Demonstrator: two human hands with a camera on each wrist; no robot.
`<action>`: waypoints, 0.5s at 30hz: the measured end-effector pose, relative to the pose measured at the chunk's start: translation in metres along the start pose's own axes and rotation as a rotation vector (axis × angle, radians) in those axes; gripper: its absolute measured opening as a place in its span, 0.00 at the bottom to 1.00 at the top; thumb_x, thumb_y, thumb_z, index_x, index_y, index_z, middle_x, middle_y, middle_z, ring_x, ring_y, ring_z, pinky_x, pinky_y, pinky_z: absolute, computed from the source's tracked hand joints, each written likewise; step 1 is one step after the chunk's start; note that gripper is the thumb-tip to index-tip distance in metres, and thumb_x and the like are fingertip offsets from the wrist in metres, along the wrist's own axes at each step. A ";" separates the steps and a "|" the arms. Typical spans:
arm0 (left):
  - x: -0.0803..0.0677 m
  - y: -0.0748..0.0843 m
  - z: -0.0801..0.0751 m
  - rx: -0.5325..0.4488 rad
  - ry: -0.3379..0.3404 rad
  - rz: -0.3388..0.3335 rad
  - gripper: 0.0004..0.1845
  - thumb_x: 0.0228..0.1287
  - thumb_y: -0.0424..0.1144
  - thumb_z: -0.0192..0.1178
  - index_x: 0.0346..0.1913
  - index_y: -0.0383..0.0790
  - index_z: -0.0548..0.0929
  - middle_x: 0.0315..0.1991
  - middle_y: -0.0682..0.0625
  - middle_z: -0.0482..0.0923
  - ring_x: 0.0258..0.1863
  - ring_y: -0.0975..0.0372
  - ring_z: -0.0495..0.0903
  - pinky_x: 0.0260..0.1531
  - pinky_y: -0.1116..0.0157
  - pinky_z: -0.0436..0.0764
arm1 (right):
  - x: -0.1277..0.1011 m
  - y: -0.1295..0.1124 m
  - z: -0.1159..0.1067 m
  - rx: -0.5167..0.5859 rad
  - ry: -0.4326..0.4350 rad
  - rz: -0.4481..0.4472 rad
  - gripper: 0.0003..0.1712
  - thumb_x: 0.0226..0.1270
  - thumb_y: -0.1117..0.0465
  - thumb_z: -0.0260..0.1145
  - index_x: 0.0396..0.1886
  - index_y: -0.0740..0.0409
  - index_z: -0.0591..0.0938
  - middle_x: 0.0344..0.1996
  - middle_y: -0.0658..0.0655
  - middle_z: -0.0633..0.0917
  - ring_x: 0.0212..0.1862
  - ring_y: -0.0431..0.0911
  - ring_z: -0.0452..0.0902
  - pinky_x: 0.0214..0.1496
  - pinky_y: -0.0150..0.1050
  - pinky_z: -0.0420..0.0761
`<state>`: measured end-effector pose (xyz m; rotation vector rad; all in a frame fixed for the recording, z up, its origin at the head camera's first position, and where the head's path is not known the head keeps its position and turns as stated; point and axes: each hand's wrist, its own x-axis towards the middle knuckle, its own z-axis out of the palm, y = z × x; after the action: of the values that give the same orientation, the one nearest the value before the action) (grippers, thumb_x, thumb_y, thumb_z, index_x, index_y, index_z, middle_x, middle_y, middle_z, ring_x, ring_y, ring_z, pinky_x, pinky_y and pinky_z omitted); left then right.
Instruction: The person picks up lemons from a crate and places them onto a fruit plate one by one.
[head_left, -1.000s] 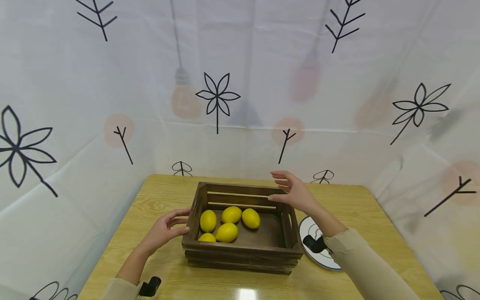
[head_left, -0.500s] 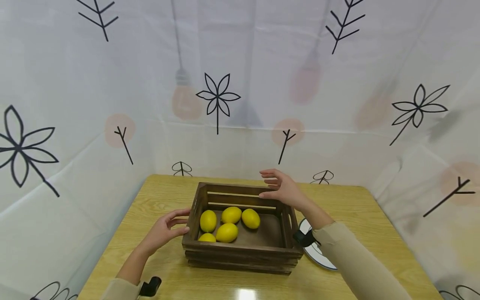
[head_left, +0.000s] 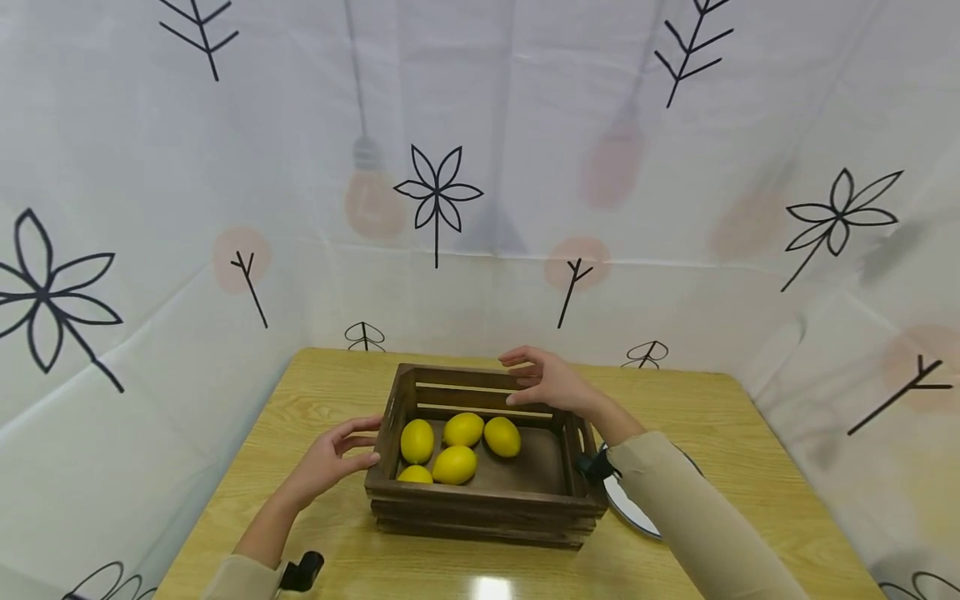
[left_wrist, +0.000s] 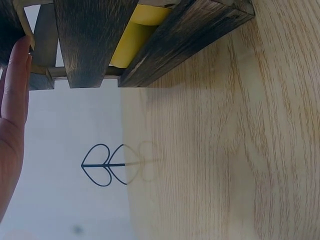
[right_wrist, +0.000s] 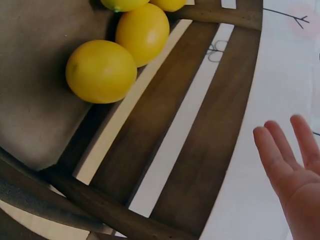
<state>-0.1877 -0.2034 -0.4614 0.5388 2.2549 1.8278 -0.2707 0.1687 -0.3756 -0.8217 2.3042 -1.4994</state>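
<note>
A dark brown wooden slatted crate (head_left: 487, 510) stands on the table, with several yellow lemons (head_left: 455, 465) grouped in its left half. My left hand (head_left: 326, 462) is at the crate's left end, fingertips right at the end wall and nothing gripped. In the left wrist view that hand (left_wrist: 12, 120) shows long, straight fingers by the slats. Above the crate's back right part, my right hand (head_left: 551, 383) hovers with fingers spread and nothing in it. The right wrist view has the nearest lemon (right_wrist: 101, 71) below and apart from the right hand (right_wrist: 297, 167).
A white plate with a dark rim (head_left: 633, 510) lies right of the crate, partly hidden under my right forearm. The light wood table (head_left: 337, 550) is enclosed by white cloth (head_left: 480, 308) printed with plants and bulbs. Black wrist cameras (head_left: 302, 572) sit at both cuffs.
My right hand has moved left over the crate, the forearm covering more of the plate. My left hand, the crate and the lemons have stayed in place.
</note>
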 end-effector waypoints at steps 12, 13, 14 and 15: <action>0.000 -0.001 -0.001 -0.007 -0.002 0.000 0.28 0.62 0.37 0.62 0.65 0.40 0.68 0.64 0.40 0.63 0.58 0.42 0.67 0.45 0.63 0.77 | 0.015 0.013 0.003 -0.045 -0.190 0.002 0.30 0.56 0.70 0.69 0.59 0.68 0.70 0.59 0.67 0.70 0.61 0.61 0.65 0.59 0.53 0.68; 0.000 -0.001 -0.001 -0.006 -0.003 0.001 0.29 0.62 0.37 0.62 0.65 0.40 0.68 0.64 0.40 0.63 0.58 0.42 0.67 0.45 0.63 0.77 | 0.016 0.013 0.003 -0.055 -0.203 0.011 0.30 0.56 0.69 0.69 0.59 0.68 0.70 0.59 0.66 0.71 0.61 0.60 0.65 0.59 0.52 0.69; 0.000 0.000 -0.001 -0.005 -0.003 0.002 0.29 0.62 0.37 0.62 0.65 0.40 0.68 0.64 0.40 0.63 0.58 0.43 0.67 0.45 0.63 0.77 | 0.016 0.014 0.004 -0.063 -0.216 0.017 0.30 0.56 0.69 0.69 0.59 0.68 0.70 0.58 0.67 0.71 0.61 0.61 0.65 0.58 0.51 0.70; 0.000 0.000 -0.001 -0.003 -0.002 0.003 0.29 0.61 0.38 0.62 0.65 0.40 0.68 0.64 0.40 0.63 0.58 0.43 0.67 0.45 0.63 0.78 | 0.017 0.016 0.004 -0.073 -0.231 0.023 0.30 0.56 0.69 0.69 0.59 0.68 0.71 0.58 0.66 0.71 0.61 0.61 0.65 0.57 0.50 0.71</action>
<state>-0.1877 -0.2043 -0.4612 0.5433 2.2507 1.8311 -0.2870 0.1604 -0.3900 -0.9305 2.1997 -1.2459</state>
